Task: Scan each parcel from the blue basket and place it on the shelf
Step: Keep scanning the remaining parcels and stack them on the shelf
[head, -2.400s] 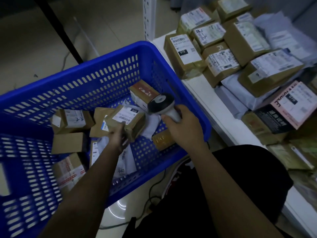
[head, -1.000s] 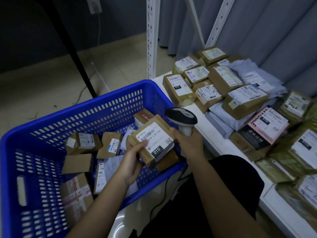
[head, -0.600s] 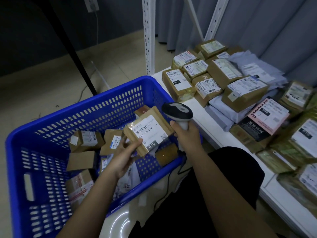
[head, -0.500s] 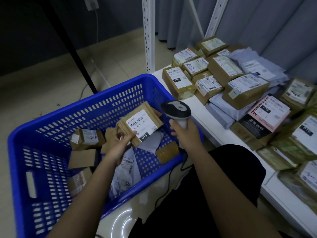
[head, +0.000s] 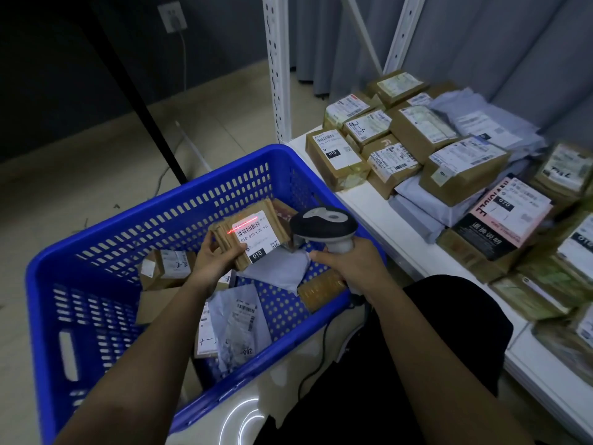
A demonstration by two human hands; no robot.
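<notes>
Brown cardboard fills the left hand (head: 213, 263), which grips a flat parcel with a white barcode label (head: 253, 236) above the blue plastic basket (head: 80, 284), while the right hand (head: 349, 268) grasps the grey handheld scanner (head: 324, 229). Its red laser line crosses only the label's top edge, so the read may fail unless parcel or scanner tilts. Half a second ago no beam showed; beyond, the white shelf (head: 369, 207) holds scanned parcels.
</notes>
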